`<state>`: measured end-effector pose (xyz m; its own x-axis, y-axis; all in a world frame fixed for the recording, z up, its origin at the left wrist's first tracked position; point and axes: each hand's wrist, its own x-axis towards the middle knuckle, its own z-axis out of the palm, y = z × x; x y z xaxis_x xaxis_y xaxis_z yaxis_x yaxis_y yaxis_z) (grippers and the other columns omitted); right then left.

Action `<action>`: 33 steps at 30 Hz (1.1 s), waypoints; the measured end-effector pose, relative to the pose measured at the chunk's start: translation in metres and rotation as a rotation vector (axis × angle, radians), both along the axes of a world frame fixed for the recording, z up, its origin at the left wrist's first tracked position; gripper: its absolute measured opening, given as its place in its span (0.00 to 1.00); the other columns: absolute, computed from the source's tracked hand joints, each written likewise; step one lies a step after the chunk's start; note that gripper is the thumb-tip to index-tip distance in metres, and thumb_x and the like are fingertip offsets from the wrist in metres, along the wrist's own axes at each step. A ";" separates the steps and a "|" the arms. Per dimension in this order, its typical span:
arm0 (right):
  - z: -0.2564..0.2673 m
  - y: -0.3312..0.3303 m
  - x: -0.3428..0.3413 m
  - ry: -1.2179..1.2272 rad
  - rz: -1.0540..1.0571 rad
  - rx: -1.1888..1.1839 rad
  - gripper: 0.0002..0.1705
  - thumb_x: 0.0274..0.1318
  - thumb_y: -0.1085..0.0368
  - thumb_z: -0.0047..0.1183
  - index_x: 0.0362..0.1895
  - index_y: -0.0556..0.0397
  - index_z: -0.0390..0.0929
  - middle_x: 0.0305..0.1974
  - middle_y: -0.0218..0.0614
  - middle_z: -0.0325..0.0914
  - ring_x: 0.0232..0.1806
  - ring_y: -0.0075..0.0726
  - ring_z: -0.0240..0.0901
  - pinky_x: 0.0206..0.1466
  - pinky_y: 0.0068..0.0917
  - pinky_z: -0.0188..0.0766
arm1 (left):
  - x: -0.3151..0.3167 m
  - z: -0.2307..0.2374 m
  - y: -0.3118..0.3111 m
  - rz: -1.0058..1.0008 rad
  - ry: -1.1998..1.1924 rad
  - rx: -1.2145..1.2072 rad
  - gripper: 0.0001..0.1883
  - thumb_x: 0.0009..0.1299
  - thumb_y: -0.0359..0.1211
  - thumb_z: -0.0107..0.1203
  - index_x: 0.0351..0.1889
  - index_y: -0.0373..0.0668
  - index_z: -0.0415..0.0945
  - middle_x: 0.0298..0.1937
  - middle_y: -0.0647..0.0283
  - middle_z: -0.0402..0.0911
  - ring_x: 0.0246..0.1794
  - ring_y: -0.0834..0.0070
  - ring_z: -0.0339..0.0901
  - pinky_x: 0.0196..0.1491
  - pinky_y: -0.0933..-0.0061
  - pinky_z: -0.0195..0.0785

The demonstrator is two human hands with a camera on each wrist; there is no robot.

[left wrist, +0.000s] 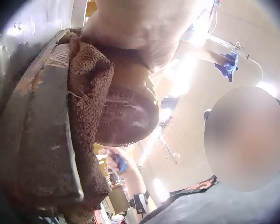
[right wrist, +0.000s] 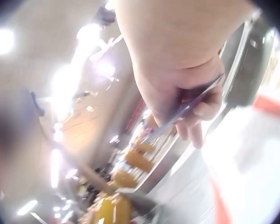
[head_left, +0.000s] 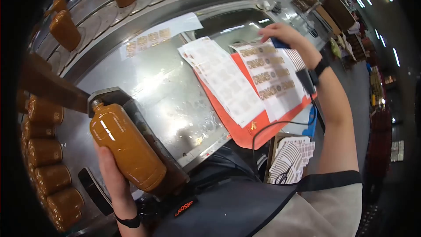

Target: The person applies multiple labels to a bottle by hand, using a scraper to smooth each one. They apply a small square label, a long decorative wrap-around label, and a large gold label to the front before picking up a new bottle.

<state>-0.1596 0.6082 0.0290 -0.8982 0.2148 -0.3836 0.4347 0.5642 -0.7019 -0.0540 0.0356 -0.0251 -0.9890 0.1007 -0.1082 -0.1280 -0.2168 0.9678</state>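
Dark apron (head_left: pixel 219 213), left hand (head_left: pixel 112 171) round brown bottle (head_left: pixel 129 145), right hand (head_left: pixel 290 35) round blue tool (head_left: pixel 278 43)

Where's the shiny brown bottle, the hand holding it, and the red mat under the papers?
Brown bottle (head_left: pixel 127 144): head view, middle of its body.
Left hand (head_left: pixel 113 176): head view, middle of what shows.
Red mat (head_left: pixel 242 138): head view, bare part near its lower edge.

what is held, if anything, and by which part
Left hand: brown bottle, by the side of its body. Right hand: flat blue item, gripped part unclear.
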 end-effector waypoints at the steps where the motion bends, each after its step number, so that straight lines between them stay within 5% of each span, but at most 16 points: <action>1: 0.006 0.020 0.006 -0.046 -0.020 0.115 0.22 0.56 0.48 0.64 0.39 0.56 0.86 0.31 0.33 0.85 0.26 0.18 0.73 0.27 0.18 0.66 | 0.001 -0.007 -0.007 -0.002 0.001 -0.031 0.33 0.81 0.50 0.36 0.76 0.37 0.51 0.71 0.56 0.64 0.69 0.67 0.64 0.70 0.66 0.55; 4: 0.008 0.054 0.035 -0.104 -0.073 0.197 0.20 0.54 0.48 0.64 0.34 0.54 0.87 0.25 0.28 0.83 0.24 0.17 0.71 0.26 0.18 0.64 | 0.007 -0.009 -0.006 0.033 0.058 -0.103 0.30 0.83 0.50 0.33 0.73 0.40 0.57 0.67 0.58 0.69 0.64 0.69 0.71 0.65 0.66 0.65; 8: -0.003 0.064 0.106 -0.232 -0.055 0.507 0.23 0.50 0.46 0.65 0.29 0.56 0.87 0.24 0.31 0.83 0.27 0.21 0.74 0.31 0.24 0.68 | 0.013 -0.009 -0.008 0.042 0.014 -0.019 0.31 0.83 0.51 0.32 0.75 0.41 0.54 0.69 0.58 0.67 0.66 0.68 0.68 0.67 0.65 0.62; 9: -0.020 0.076 0.127 -0.164 -0.083 0.538 0.30 0.44 0.39 0.67 0.28 0.57 0.87 0.22 0.37 0.82 0.24 0.33 0.77 0.31 0.33 0.71 | 0.014 -0.009 -0.015 0.000 -0.038 -0.030 0.37 0.80 0.55 0.37 0.77 0.38 0.49 0.73 0.56 0.61 0.70 0.67 0.63 0.70 0.66 0.55; 15: -0.058 0.048 0.187 -0.002 -0.310 0.581 0.47 0.36 0.33 0.70 0.45 0.65 0.78 0.36 0.48 0.81 0.37 0.39 0.80 0.40 0.33 0.75 | 0.013 -0.014 -0.025 -0.029 -0.079 -0.030 0.35 0.81 0.53 0.36 0.77 0.38 0.49 0.72 0.57 0.62 0.69 0.68 0.64 0.69 0.68 0.56; 25: -0.061 0.046 0.236 -0.028 -0.443 0.441 0.48 0.34 0.42 0.77 0.51 0.64 0.73 0.39 0.44 0.78 0.39 0.37 0.78 0.43 0.30 0.75 | 0.017 -0.006 -0.012 -0.052 0.002 -0.082 0.36 0.81 0.55 0.35 0.76 0.37 0.51 0.72 0.57 0.62 0.71 0.68 0.61 0.71 0.66 0.52; 31: -0.062 0.035 0.266 0.057 -0.489 0.469 0.39 0.40 0.46 0.75 0.49 0.61 0.76 0.38 0.41 0.78 0.37 0.32 0.77 0.43 0.29 0.75 | 0.016 -0.007 -0.015 -0.036 -0.015 -0.081 0.36 0.81 0.53 0.36 0.77 0.37 0.50 0.74 0.56 0.59 0.73 0.67 0.59 0.73 0.66 0.50; 33: -0.058 0.026 0.259 0.068 -0.395 0.512 0.34 0.46 0.45 0.70 0.49 0.59 0.79 0.40 0.42 0.78 0.38 0.38 0.79 0.43 0.32 0.75 | 0.016 -0.007 -0.017 -0.003 -0.020 -0.108 0.35 0.82 0.52 0.36 0.77 0.36 0.49 0.75 0.56 0.58 0.74 0.67 0.58 0.73 0.65 0.48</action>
